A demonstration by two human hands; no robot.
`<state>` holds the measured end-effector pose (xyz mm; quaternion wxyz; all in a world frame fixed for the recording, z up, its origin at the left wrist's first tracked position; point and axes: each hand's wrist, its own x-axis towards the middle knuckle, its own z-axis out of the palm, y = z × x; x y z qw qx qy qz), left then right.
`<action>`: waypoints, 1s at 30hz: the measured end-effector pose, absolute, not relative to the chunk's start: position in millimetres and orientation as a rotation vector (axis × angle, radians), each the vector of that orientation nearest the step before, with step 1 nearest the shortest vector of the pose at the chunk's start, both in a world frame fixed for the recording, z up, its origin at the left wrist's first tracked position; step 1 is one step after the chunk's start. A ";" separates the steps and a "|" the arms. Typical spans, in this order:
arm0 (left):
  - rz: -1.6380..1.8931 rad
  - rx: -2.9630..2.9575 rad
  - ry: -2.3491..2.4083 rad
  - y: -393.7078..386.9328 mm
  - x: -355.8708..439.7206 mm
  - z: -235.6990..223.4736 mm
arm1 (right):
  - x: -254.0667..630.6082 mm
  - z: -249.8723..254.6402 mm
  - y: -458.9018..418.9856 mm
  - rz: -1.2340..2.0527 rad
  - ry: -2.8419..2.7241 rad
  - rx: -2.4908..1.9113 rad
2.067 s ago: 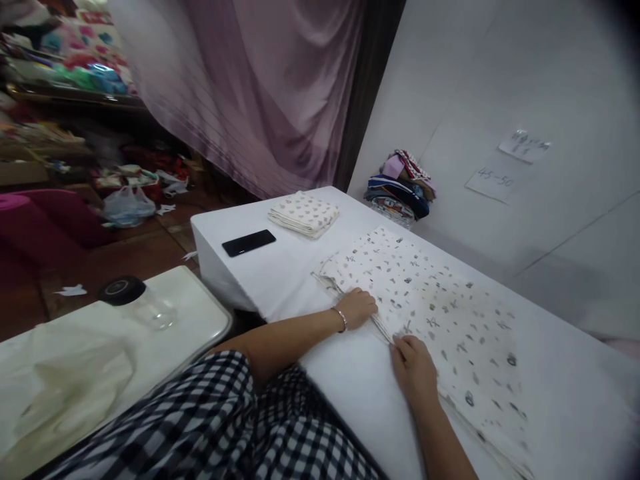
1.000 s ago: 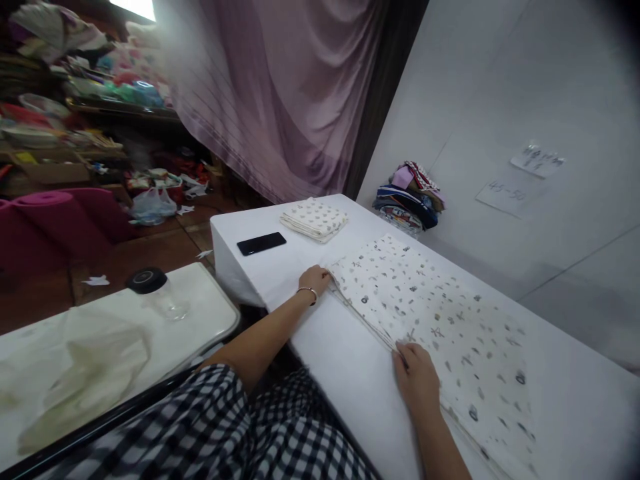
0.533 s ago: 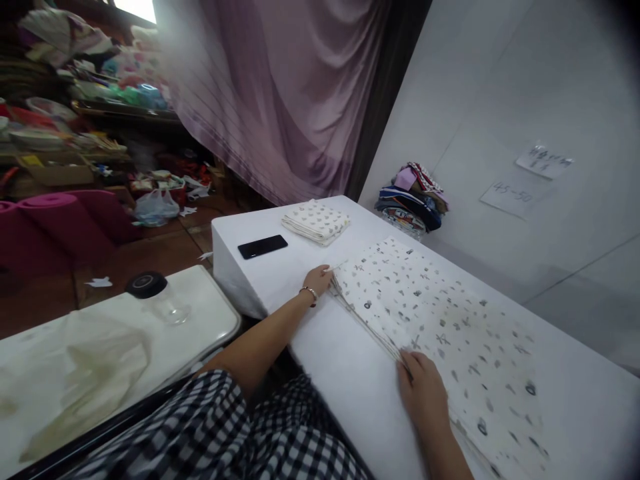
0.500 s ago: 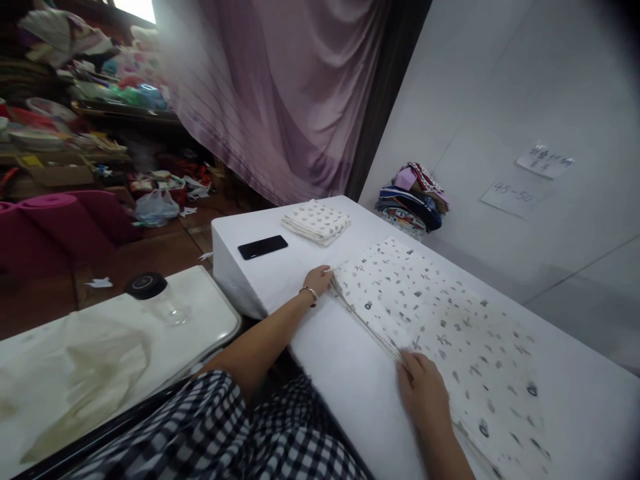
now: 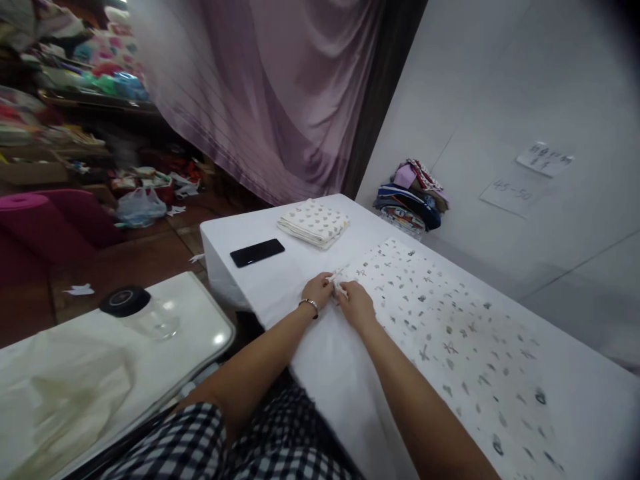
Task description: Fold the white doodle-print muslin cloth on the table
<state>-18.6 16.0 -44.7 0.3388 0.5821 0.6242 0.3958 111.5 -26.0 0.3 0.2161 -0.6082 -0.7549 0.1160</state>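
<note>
A white cloth with small grey printed figures (image 5: 450, 333) lies spread over the right part of the white-covered table (image 5: 330, 373). At its near left corner, my left hand (image 5: 318, 289) pinches the edge; a metal bracelet circles that wrist. Right beside it, my right hand (image 5: 357, 304) has its fingers closed on the same corner, where the fabric is bunched a little. The fingertips of both hands nearly meet. Beyond them rests a folded cloth with a grey print (image 5: 314, 223), and left of that lies a black phone (image 5: 257, 253).
To the left, a lower white table (image 5: 195, 313) carries a clear jar with a black lid (image 5: 125, 301) and crumpled translucent plastic (image 5: 75, 400). A pile of folded clothes (image 5: 413, 197) sits by the wall. Pink rolled mats (image 5: 50, 227) and a plastic bag (image 5: 141, 207) are on the floor.
My right hand has moved up and left along the cloth's edge to the corner beside my left hand. My left hand stays at that corner. The view has shifted slightly.
</note>
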 end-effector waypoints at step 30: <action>0.988 1.494 1.618 13.6 -20.5 -32.8 | 98.3 -12.1 -10.9 0.160 -2.216 -1.812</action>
